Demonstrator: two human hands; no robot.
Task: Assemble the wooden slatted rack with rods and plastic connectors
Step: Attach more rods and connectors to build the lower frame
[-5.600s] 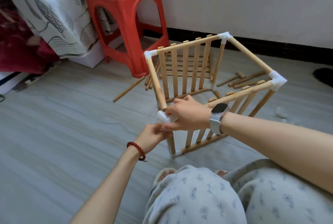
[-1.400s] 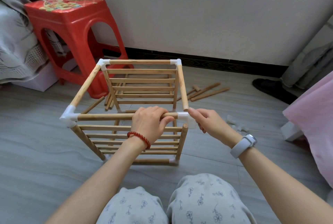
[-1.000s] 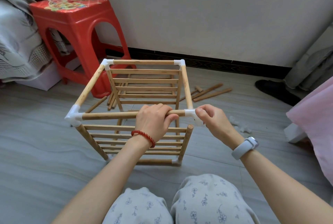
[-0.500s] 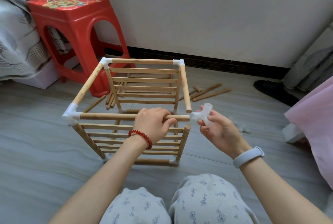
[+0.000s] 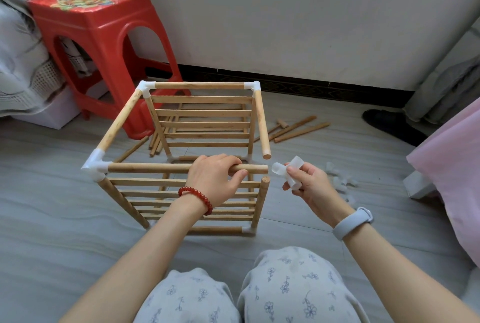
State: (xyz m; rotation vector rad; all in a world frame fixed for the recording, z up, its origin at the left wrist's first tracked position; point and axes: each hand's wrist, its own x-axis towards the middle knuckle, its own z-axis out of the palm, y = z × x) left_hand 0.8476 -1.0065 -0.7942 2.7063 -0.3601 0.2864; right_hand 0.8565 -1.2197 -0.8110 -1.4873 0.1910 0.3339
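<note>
Head view: left hand (image 5: 215,180) wrapped around the near top rod (image 5: 155,167); right hand (image 5: 309,187) pinches the loose white connector (image 5: 287,170), just beside the rod's bare end, not touching. Rack (image 5: 197,156) stands on the floor (image 5: 52,219). Looks light and stiff, with joints likely push-fit and wobbly. Steady it by the rod near the open corner. Pale wood slats, three white top corners fitted.
</note>
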